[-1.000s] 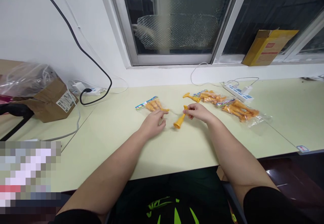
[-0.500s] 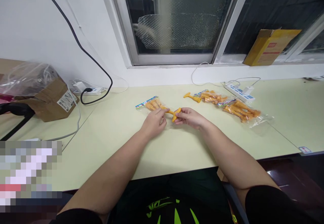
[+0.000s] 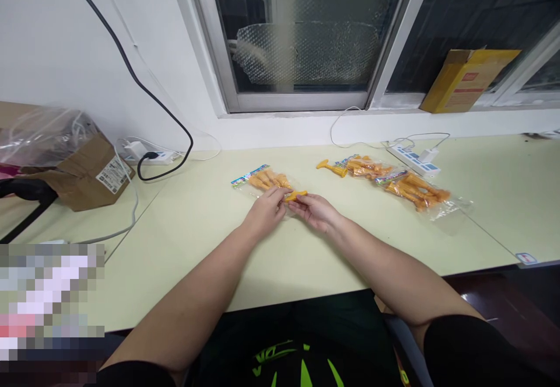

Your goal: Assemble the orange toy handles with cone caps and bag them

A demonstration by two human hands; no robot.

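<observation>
Head view: yellow piece (image 3: 296,195) in right grip (image 3: 318,212)

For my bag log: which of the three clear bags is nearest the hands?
The leftmost bag, the only one partly hidden by the left hand. The back-right bag and front-right bag lie farther right, near a power strip.

The clear plastic bag (image 3: 258,178) lies flat on its side of the join, bright header strip (image 3: 245,178) at the far left, orange stemmed pieces (image 3: 266,179) bunched inside. Over by its near right end, a yellow-orange piece (image 3: 297,195) sits pinched in the right hand (image 3: 317,212), mostly hidden.
</observation>
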